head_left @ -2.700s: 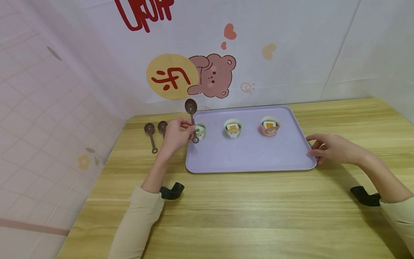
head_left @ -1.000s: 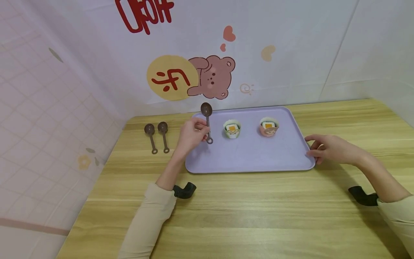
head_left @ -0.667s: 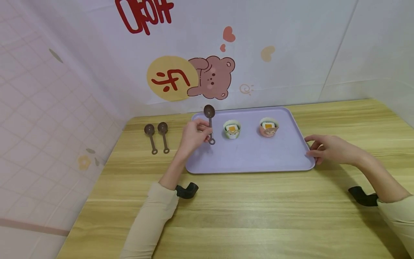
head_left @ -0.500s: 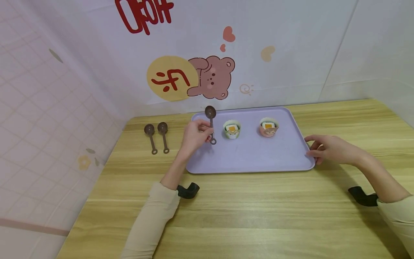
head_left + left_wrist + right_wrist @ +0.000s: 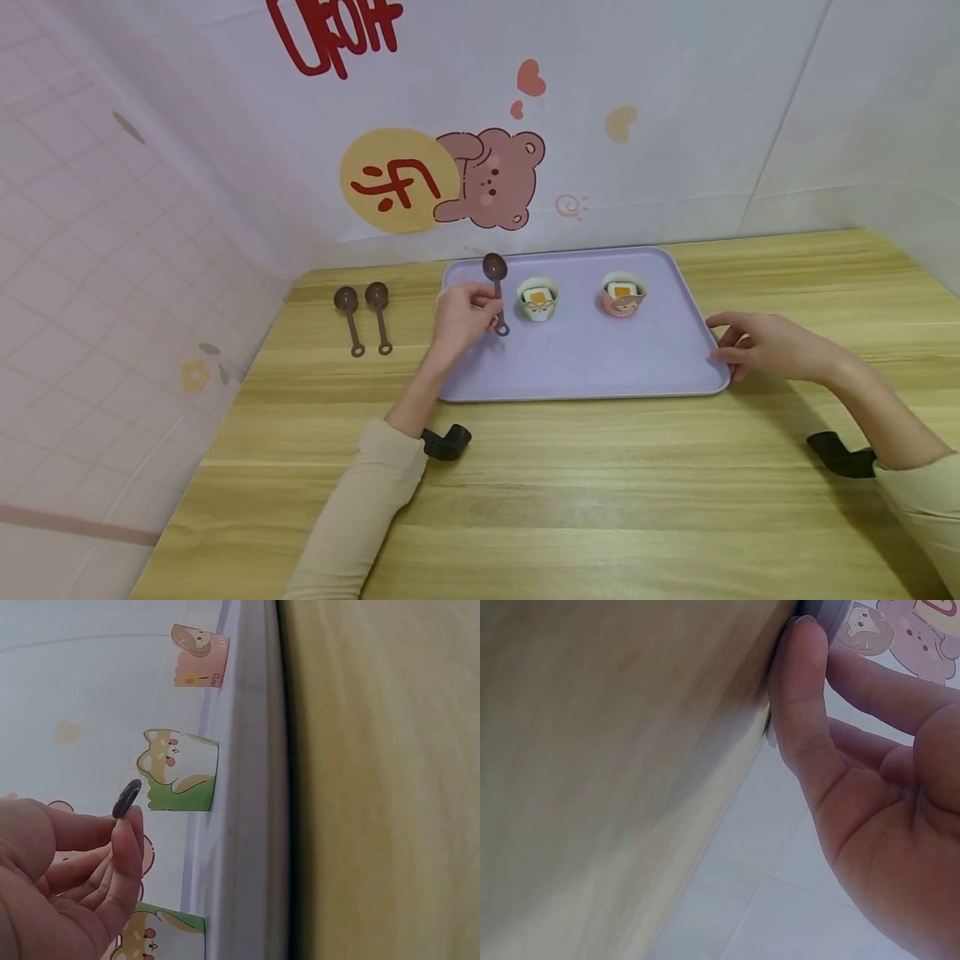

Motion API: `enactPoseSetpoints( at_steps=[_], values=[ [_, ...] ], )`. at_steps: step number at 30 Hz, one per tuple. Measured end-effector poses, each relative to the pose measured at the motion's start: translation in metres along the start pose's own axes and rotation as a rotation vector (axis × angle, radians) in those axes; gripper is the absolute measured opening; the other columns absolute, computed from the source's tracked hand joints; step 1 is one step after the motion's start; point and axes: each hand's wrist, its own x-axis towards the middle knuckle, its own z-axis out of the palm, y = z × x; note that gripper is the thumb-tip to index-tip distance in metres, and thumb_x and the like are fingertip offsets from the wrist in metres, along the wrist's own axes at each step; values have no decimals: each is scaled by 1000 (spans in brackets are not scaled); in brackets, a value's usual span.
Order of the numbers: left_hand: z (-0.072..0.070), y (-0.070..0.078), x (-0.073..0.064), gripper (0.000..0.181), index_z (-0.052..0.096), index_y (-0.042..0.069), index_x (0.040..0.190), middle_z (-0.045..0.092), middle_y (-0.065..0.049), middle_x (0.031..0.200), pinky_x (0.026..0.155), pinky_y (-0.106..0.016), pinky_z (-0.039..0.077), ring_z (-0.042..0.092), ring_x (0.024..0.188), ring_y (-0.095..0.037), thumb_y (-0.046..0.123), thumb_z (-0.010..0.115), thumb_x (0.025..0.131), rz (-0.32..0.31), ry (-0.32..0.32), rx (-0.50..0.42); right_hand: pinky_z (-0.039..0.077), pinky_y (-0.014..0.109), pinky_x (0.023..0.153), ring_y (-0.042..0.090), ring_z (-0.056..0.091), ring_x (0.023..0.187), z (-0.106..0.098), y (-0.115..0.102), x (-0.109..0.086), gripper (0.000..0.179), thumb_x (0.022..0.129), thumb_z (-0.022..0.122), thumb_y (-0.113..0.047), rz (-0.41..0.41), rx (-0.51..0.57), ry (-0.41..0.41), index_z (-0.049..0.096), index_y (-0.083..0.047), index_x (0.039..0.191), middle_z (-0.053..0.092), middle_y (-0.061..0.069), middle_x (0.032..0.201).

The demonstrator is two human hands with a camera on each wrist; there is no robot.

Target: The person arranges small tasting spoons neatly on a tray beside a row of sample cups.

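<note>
My left hand [image 5: 463, 319] pinches the handle of a brown measuring spoon [image 5: 495, 268] above the lilac tray [image 5: 577, 362]. The bowl points toward the wall, just left of a green paper cup [image 5: 538, 310] that holds a white piece with an orange square. To the right stands a pink paper cup [image 5: 623, 305] with a similar piece. Another green cup [image 5: 169, 934] shows low in the left wrist view; the left hand hides it in the head view. At the tray's right edge, my right hand [image 5: 772, 343] grips the rim between thumb and fingers.
On the wooden table [image 5: 570, 500], left of the tray, lie two more brown measuring spoons, the outer spoon [image 5: 349, 321] and the inner spoon [image 5: 380, 317]. Behind the tray rises a wall [image 5: 690, 150] with a printed bear. A second wall [image 5: 112, 275] bounds the left side.
The left hand has carried the spoon rightward from over the left cup toward the middle one, and recently slightly lower. The inner spoon on the table came into full view. The right hand stays put.
</note>
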Motion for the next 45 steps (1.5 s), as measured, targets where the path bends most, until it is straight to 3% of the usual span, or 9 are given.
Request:
enactPoseSetpoints(
  at_steps=[7,12,35,45],
  values=[
    [3,-5,2,14,71,-7,101,72,-14,82,52,-17,48,58,52,-6,2,72,90,11,6,64,57,28,69,16,70,69,-1,1,-1,54,98,65,-6,1,4,-2,39,19,138,69,9,96],
    [5,-7,1,15,70,-8,102,71,-14,81,53,-18,48,61,54,-9,2,71,92,6,-27,83,58,28,70,16,70,69,-1,1,-2,54,98,65,-6,-1,9,-2,39,19,138,68,9,96],
    [12,-2,6,15,70,-5,103,74,-12,83,57,-22,51,64,57,-12,6,72,93,-52,-58,210,58,28,69,16,69,69,-1,1,0,54,98,65,-5,-9,23,9,39,19,139,68,10,96],
    [16,-5,10,17,71,-6,103,75,-12,83,57,-21,52,66,55,-13,6,73,92,-17,-95,293,57,28,69,16,69,68,0,2,1,53,97,66,-5,-9,11,8,41,19,137,69,9,95]
  ],
)
